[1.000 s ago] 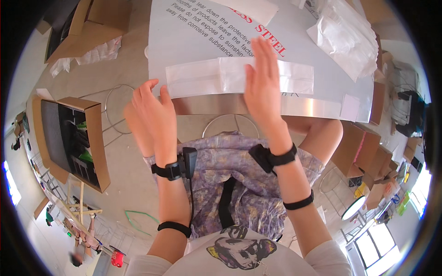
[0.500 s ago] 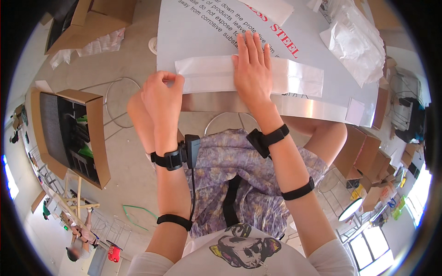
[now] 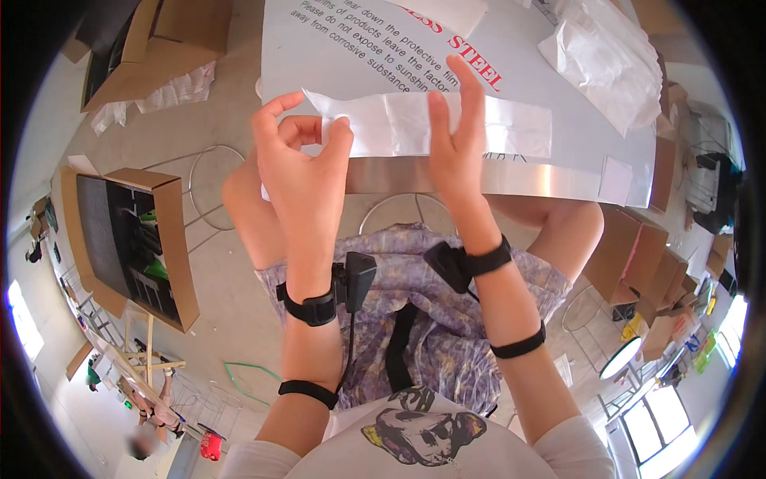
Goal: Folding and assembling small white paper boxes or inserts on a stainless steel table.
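A long, flat white plastic sleeve (image 3: 371, 128) lies across a grey film-covered metal table (image 3: 311, 60), close to its bare front edge. My left hand (image 3: 299, 156) is at the sleeve's left end, its fingers curved and thumb apart; the sleeve's raised corner stands beside the index fingertip. I see no firm grip on it. Over the sleeve's middle, my right hand (image 3: 461, 132) is turned on its side, with thumb and fingers spread and nothing between them. Its other fingers are partly hidden.
Crumpled clear plastic bags (image 3: 602, 60) lie at the table's far right, and a small pale card (image 3: 615, 180) sits near the right corner. An open carton (image 3: 132, 239) with dark and green contents stands on the left. More cartons (image 3: 630, 255) stand at the right.
My left hand has moved right and opened from a pinch. My right hand has lifted from lying flat on the sleeve and turned on its side. The sleeve's left end has risen slightly.
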A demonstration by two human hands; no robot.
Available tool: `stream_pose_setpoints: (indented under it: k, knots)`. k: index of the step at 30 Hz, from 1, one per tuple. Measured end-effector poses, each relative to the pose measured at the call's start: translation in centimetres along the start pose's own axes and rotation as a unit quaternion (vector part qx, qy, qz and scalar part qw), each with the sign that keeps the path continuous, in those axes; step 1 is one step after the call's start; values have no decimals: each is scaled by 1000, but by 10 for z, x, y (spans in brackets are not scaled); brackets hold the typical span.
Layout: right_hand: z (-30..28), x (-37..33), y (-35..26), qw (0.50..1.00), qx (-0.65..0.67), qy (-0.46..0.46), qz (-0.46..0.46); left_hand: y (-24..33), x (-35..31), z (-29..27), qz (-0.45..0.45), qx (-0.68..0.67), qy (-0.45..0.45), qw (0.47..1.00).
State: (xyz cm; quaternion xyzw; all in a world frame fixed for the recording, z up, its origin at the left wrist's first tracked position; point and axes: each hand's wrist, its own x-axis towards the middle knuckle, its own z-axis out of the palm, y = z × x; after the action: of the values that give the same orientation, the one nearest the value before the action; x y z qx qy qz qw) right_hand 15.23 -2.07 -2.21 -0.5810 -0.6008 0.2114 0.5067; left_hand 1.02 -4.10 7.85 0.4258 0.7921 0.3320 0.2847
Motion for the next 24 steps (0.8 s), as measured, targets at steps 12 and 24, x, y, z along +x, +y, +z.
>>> stream_pose_setpoints:
  k: [12, 24]
  knots:
    - [-8, -11, -9, 783, 491, -83, 372, -22, 9, -2, -26, -147, -10, 989]
    - [-29, -10, -25, 785, 492, -57, 372, 14, -33, 63, 90, -190, -90, 973]
